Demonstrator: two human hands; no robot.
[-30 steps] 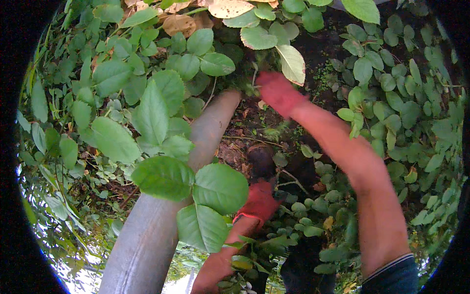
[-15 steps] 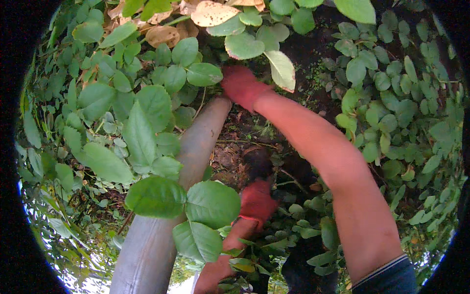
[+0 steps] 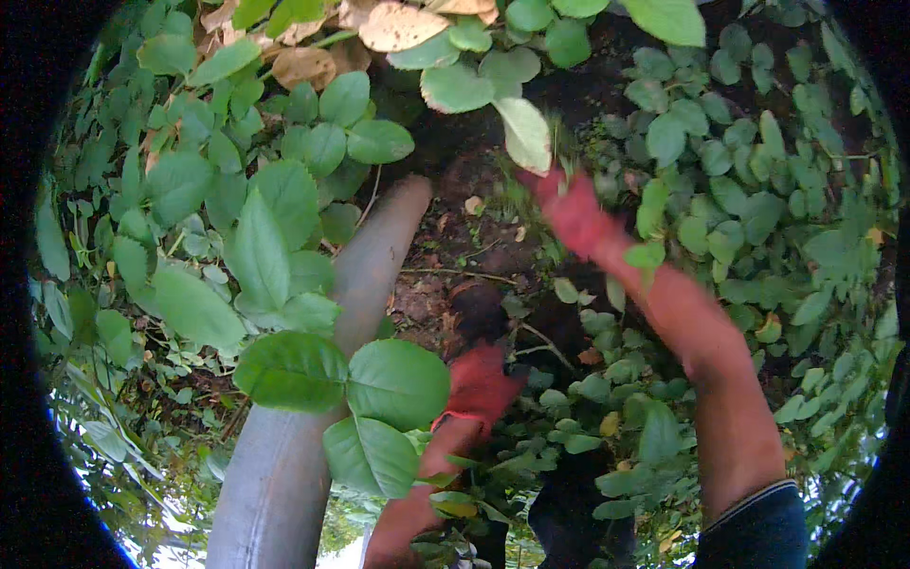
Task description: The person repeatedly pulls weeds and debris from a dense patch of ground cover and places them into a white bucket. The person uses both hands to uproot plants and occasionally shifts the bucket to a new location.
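Note:
My right hand (image 3: pixel 573 216), in a red glove, is smeared by motion above the dark soil, right of centre. Thin green weeds (image 3: pixel 563 142) streak at its fingertips and seem to be gripped there. Lower down, my left hand (image 3: pixel 479 387) wears a red glove too. A dark shape (image 3: pixel 479 311) lies just beyond it; I cannot make out whether that is part of the glove or a separate thing. Its fingers do not show clearly. To the left of both hands, a thick grey pole (image 3: pixel 275 484) slants up from the lower edge, its far end near the soil.
A leafy stem (image 3: pixel 398 384) crosses in front of the pole. Dense green bushes (image 3: pixel 758 228) stand on the right, more foliage (image 3: pixel 199 303) on the left. Dry brown leaves (image 3: pixel 398 27) hang at the top. A thin twig (image 3: pixel 460 275) lies across the bare soil (image 3: pixel 422 318).
My right hand has moved away from the far end of the pole, to the right and slightly nearer, with green wisps at its fingers. My left hand has shifted slightly left.

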